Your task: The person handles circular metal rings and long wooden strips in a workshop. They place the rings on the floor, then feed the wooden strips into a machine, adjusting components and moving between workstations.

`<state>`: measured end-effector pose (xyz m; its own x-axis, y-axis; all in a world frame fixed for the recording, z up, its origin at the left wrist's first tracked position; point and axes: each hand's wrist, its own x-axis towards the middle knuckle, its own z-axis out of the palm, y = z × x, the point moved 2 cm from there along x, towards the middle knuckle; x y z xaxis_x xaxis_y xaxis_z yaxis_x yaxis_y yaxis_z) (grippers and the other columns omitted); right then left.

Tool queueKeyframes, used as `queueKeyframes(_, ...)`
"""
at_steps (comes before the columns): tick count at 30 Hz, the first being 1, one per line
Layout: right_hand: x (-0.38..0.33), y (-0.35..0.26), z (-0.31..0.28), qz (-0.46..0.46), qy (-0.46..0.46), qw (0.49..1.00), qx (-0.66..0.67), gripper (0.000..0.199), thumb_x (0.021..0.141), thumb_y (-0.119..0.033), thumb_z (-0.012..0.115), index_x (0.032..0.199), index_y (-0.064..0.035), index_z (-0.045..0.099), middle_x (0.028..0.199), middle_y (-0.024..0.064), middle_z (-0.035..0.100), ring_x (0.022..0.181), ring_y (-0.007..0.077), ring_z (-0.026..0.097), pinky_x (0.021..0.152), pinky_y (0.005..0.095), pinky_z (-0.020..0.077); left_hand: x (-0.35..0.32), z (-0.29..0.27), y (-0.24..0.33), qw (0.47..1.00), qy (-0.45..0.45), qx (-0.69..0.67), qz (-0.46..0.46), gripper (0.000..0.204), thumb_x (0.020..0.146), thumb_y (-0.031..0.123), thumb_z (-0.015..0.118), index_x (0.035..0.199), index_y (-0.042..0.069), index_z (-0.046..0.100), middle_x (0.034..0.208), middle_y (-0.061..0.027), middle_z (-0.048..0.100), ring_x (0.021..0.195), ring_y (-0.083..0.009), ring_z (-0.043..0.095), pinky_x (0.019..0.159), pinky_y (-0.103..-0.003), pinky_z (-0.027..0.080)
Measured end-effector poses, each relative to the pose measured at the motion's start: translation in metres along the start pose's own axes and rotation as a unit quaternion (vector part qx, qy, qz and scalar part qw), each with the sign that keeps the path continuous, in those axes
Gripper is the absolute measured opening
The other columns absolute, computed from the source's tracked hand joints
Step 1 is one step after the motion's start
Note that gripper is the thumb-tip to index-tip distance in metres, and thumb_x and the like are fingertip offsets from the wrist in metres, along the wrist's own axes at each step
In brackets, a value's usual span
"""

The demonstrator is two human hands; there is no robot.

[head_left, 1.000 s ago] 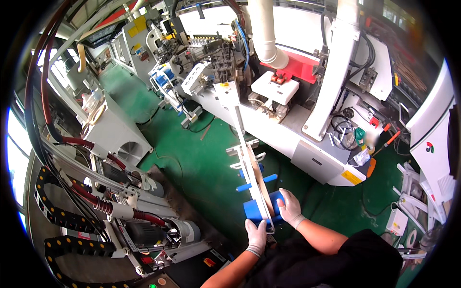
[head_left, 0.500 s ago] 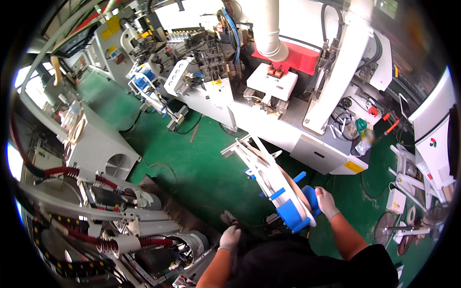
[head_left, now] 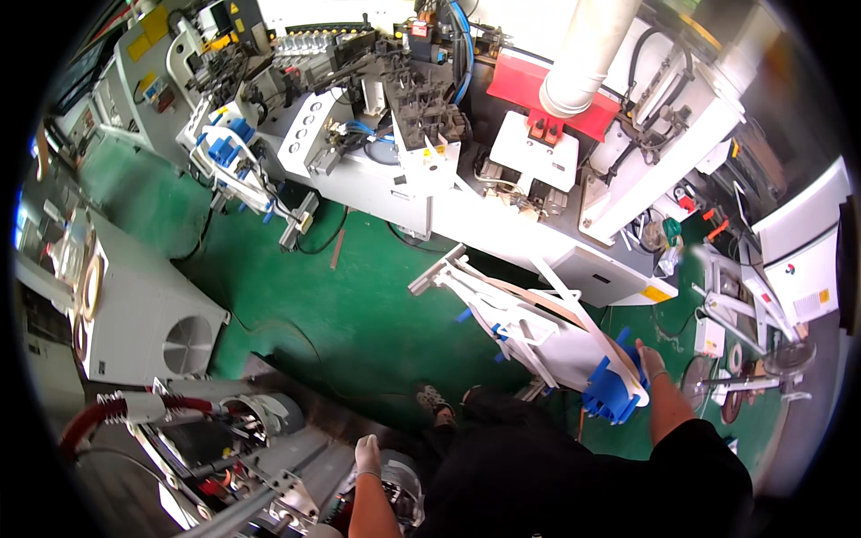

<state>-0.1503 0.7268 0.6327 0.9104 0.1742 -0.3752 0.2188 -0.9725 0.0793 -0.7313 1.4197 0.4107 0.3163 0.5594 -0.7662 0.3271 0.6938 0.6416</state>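
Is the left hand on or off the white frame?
Off: the left hand is beside the machinery at lower left, clearly apart from the white frame. The right hand is at its blue end.

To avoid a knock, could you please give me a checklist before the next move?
1. Right white-gloved hand at the blue end of the white reel frame: ok.
2. Its grip secure: cannot tell, partly hidden.
3. Left white-gloved hand apart from the frame: ok.
4. Frame clear of the white-and-grey machine cabinet: cannot tell, they overlap in view.
5. Flat brown strip off the green floor: not ok, it lies there.
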Motion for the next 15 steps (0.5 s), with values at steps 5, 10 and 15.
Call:
queueKeyframes(5,0.001,-0.015,0.012,0.006,0.030,0.999,-0.010,0.031,0.109,-0.015,0.044,0.118,-0.0019,0.070,0.119,0.0212,0.076,0.117,0.0372,0.072,0.102,0.0449,0.0572,0.049,-0.002,0.069,0.881,-0.123,0.419,0.181,0.027,0.101,0.023,0.058,0.083,0.005,0.068,0.075,-0.0106,0.064,0.073,-0.0268,0.064,0.068,-0.044,0.051)
queueKeyframes(10,-0.018,-0.010,0.040,0.048,0.038,0.997,0.045,0.049,0.113,-0.027,0.032,0.112,-0.0016,0.075,0.115,0.0264,0.075,0.114,0.0440,0.069,0.103,0.0516,0.0526,0.085,0.021,0.115,0.529,-0.236,0.635,0.510,0.019,0.100,0.021,0.061,0.104,0.005,0.072,0.105,-0.0150,0.073,0.106,-0.0311,0.070,0.096,-0.043,0.055)
queueKeyframes(15,-0.032,0.018,0.069,0.272,0.030,0.923,0.271,0.079,0.111,-0.068,0.034,0.098,-0.0044,0.078,0.089,0.0155,0.075,0.089,0.0314,0.072,0.088,0.0439,0.0537,0.138,0.075,0.171,0.296,-0.349,0.806,0.376,0.019,0.092,0.011,0.062,0.110,0.012,0.069,0.113,-0.0083,0.072,0.114,-0.0250,0.068,0.099,-0.037,0.053)
